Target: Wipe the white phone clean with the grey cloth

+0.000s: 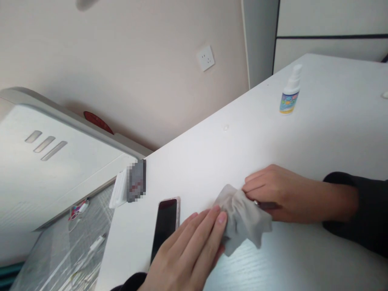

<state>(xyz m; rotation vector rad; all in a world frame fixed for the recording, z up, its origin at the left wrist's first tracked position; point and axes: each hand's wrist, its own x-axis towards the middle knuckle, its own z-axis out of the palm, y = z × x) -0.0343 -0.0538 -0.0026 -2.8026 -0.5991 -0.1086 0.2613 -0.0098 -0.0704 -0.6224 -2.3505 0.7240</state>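
A crumpled light-grey cloth (247,218) is bunched between my two hands, just above the white table. My left hand (189,246) comes in from the bottom edge, its fingers pressed together and closed on the cloth's left side. On the right, my right hand (277,194) is curled at the cloth's other side. Out of it shows a thin dark arm with a shiny hinge, which looks like part of a pair of glasses (268,205). The cloth and my fingers hide the remainder of the glasses.
A phone (163,222) lies left of my left hand. Farther back on the white table (200,161) stands a small spray bottle (289,91). A dark-faced pack (136,182) sits at the left edge. Behind is a wall with a socket (206,58); a white headboard (60,161) stands left.
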